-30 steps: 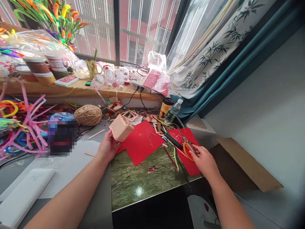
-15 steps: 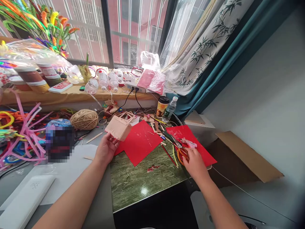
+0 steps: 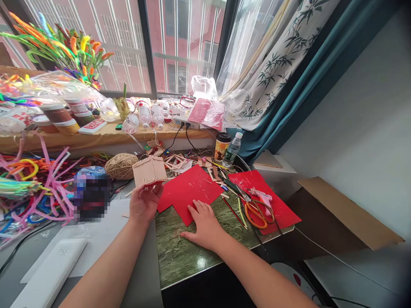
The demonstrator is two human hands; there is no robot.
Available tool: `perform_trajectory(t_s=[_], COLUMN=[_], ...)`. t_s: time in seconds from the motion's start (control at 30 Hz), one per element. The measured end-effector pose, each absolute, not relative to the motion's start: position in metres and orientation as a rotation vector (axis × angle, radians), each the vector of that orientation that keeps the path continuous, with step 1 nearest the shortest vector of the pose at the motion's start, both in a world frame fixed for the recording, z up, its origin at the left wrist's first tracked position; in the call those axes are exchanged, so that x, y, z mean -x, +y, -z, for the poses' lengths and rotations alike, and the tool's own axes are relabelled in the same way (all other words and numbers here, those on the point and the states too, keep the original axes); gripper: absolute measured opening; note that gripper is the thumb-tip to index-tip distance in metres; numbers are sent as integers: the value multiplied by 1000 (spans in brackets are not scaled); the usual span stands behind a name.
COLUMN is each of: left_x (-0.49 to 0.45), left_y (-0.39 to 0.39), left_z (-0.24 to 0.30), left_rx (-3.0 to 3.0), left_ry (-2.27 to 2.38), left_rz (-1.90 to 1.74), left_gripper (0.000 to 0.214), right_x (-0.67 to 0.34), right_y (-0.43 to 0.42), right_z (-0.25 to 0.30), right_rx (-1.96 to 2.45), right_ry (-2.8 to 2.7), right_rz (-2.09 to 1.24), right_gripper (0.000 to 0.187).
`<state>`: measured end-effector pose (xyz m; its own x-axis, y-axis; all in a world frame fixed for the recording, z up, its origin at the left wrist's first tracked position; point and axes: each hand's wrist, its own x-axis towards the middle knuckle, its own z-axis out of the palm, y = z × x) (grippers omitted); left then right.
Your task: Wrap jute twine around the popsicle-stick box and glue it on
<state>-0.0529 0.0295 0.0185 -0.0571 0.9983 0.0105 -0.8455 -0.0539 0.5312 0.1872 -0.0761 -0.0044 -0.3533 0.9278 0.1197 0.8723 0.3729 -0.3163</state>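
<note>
Evidently, a small model of pale wooden pieces is held left of centre in the frame, raised above the desk, just right of the ball of twine as seen here. It is gripped low by the left hand, whose fingers are curled beneath its reddish lower edge, while the right hand is spread out at the centre of the lower half, its fingertips laid over the near corner of a red sheet and nothing clasped in it. By its thin slats, the model may be judged light and fairly stiff, with dry wood that is unlikely to slip. Its joints should be treated as the fragile part, since the uneven strip along the top could be snapped or pried loose if pinched. A hold is therefore best taken low on the broad walls or under the base, with pressure kept gentle and shared between opposite sides. How firmly the underside is supported cannot be made out, as it is hidden by the fingers. By contrast, the red sheet looks thin and flexible, and is better pressed flat or lifted by an edge.
</note>
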Motion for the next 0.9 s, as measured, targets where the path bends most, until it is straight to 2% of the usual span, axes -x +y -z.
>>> perform_trajectory(t_s=[0.2,0.33,0.47,0.63,0.77,0.9], left_x=[60,67,81,95,92,87], left_y=[30,25,20,17,18,20], left_z=[-23,-33,-41,-39,-30,-22], left_rx=[-423,-448,-448,-517,-515,-482], left_ry=[389,266,194,93,216,314], left_rz=[-1568,-1510,-1462,-1355,-1343,-1367], left_gripper=[19,29,50,85,80,73], right_x=[-180,-181,-202,-256,-293,-299], right_y=[-57,-50,-30,14,32,20], right_z=[-3,-3,-26,-88,-122,-126], right_rx=[1513,1375,1371,1405,1356,1310], right_ry=[-2513,-2544,-2306,-1765,-1510,-1411], right_rz=[-119,-182,-173,-99,-47,-42], right_gripper=[47,3,11,32,41,40])
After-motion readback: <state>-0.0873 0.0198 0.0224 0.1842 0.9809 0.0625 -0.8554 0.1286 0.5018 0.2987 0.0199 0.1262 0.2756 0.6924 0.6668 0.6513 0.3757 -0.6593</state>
